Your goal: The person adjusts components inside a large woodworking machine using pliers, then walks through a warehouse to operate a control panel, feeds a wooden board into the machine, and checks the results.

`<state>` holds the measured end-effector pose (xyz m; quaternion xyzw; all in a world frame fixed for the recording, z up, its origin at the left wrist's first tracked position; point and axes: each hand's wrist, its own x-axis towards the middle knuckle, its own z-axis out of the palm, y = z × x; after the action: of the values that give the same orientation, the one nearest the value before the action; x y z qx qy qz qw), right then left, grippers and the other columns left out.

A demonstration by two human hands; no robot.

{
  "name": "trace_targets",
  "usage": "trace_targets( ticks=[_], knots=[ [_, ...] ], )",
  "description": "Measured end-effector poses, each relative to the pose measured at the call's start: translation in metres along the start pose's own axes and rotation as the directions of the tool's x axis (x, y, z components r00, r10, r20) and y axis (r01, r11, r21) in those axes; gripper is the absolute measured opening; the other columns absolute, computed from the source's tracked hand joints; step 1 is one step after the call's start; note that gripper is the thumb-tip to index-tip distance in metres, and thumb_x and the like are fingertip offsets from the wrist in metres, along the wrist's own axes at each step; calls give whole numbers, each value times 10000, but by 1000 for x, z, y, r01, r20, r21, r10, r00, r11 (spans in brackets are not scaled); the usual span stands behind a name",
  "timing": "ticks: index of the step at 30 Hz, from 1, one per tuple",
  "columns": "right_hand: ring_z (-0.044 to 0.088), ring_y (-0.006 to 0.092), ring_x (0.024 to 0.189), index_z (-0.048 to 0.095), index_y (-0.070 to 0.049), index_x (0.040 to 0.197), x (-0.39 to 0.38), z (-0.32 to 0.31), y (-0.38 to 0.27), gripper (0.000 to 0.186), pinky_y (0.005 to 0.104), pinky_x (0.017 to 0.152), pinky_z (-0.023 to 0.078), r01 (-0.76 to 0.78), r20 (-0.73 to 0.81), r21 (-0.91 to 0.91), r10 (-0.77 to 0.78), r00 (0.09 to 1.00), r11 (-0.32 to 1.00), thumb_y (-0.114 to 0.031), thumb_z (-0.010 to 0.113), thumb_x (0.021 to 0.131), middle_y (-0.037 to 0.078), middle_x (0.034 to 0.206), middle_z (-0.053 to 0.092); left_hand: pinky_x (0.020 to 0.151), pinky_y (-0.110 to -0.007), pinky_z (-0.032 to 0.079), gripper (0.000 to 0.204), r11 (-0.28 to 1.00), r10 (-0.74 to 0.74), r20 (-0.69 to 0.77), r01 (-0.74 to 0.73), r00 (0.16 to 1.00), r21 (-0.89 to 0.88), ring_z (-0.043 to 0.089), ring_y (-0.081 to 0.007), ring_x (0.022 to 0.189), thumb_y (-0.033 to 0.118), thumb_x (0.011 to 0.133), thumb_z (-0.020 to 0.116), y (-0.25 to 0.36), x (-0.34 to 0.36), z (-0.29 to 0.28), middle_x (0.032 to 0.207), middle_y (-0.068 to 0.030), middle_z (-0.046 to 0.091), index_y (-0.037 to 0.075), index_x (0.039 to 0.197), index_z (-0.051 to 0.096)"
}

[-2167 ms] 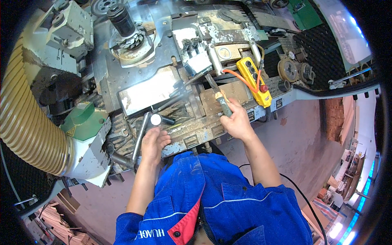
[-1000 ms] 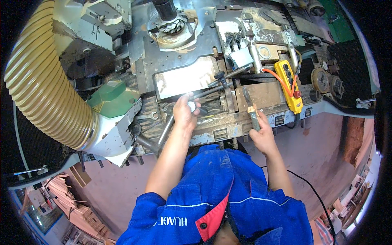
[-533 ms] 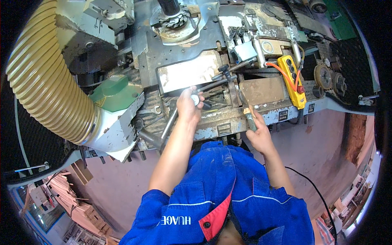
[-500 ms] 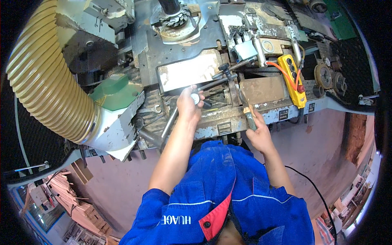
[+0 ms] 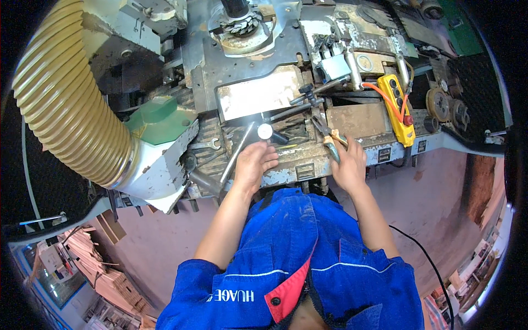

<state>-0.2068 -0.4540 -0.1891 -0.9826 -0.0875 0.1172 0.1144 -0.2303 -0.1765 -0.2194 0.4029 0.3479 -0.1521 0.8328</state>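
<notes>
My right hand (image 5: 349, 165) holds pliers (image 5: 332, 138) with green and tan handles, their jaws and handles spread, near a brown board (image 5: 355, 121). My left hand (image 5: 256, 165) is open at the machine's front edge, fingers loosely curled and apart. Just above it are a round white-faced gauge or cap (image 5: 264, 132) and a dark cylinder (image 5: 279, 137). A long metal bar (image 5: 236, 154) lies beside my left hand, and a dark rod (image 5: 289, 111) crosses behind the round piece.
A ribbed hose (image 5: 71, 110) and green cover (image 5: 157, 118) occupy the left. A toothed cutter (image 5: 242, 26) stands at the back, behind a pale plate (image 5: 258, 93). A yellow pendant control (image 5: 399, 110) with orange cord is at right. An open-end wrench (image 5: 203, 144) lies left of the bar.
My left hand has drawn back from the round white piece and released it. The pliers in my right hand have opened out, and that hand has turned slightly higher.
</notes>
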Motion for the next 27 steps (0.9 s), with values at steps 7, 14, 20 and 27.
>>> trace_targets(
  ticks=[7,14,20,27],
  knots=[
    [402,389,1316,556,-140,1378,14,5,-3,559,501,1098,302,58,9,-6,-58,998,998,-308,697,864,191,1441,422,740,-341,569,179,998,4,1,-4,1000,-64,673,-213,837,183,981,599,-4,5,6,951,-117,674,12,1033,614],
    [390,388,1329,552,-138,1383,18,4,-6,557,503,1104,294,53,44,-33,-51,998,998,-346,675,881,197,1468,403,730,-329,566,154,997,-16,37,19,999,-78,672,-198,814,183,972,617,-5,5,7,914,-85,675,35,1009,627],
    [379,400,1342,540,-132,1395,18,5,-6,571,518,1117,283,51,44,-20,-50,998,999,-356,670,887,220,1472,391,756,-337,561,147,998,-29,91,34,995,-55,666,-194,820,184,967,621,-5,6,5,912,-78,671,41,998,630],
    [370,408,1353,530,-133,1405,18,6,-6,583,529,1127,277,51,36,-11,-51,998,999,-362,670,887,231,1482,377,763,-346,560,150,998,-20,82,24,996,-54,666,-209,826,175,970,614,-5,7,7,919,-90,672,33,1013,632]
  ],
)
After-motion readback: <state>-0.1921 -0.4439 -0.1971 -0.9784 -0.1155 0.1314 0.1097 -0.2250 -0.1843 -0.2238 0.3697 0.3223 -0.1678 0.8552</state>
